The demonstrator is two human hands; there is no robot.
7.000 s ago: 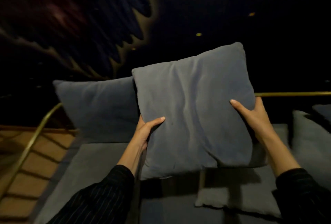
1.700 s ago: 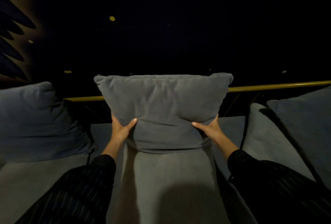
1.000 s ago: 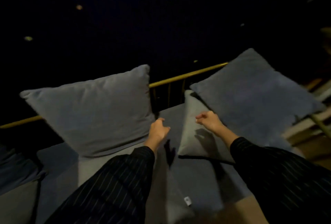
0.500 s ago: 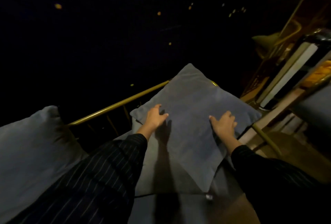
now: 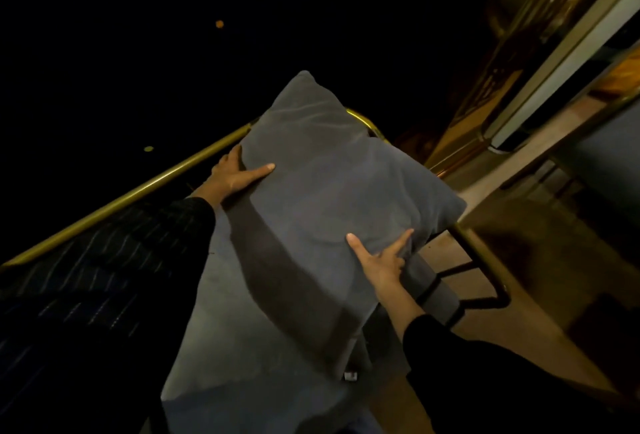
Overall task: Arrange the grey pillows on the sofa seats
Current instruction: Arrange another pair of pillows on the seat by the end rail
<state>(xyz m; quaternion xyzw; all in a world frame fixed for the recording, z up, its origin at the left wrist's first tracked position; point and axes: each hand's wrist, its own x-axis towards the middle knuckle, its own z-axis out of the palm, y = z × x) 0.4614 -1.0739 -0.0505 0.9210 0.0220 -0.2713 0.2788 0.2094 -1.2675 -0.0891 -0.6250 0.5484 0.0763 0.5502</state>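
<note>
From the head camera, a grey pillow [image 5: 332, 198] fills the middle of the view, tilted so one corner points up toward the dark background and another toward the right, over the end of the sofa. The left hand [image 5: 232, 175] grips the pillow's upper left edge, thumb lying across the front face and the other fingers hidden behind the fabric, so it pinches that edge. The right hand [image 5: 382, 262] presses against the lower right part of the pillow with thumb and forefinger spread wide on the cloth; its remaining fingers are curled, and whether they hook under the edge cannot be told. Both arms wear dark pinstriped sleeves [image 5: 114, 260]. Below the pillow lies the grey sofa seat [image 5: 242, 347], and the pillow's lower edge rests on or just above it; contact is unclear in the dim light. A small white tag [image 5: 350, 376] shows at the pillow's bottom corner. A brass rail [image 5: 131, 196] runs diagonally behind the seat, curving round behind the pillow's top and descending on the right side. Beyond it on the right is a brown floor [image 5: 540, 277].
</note>
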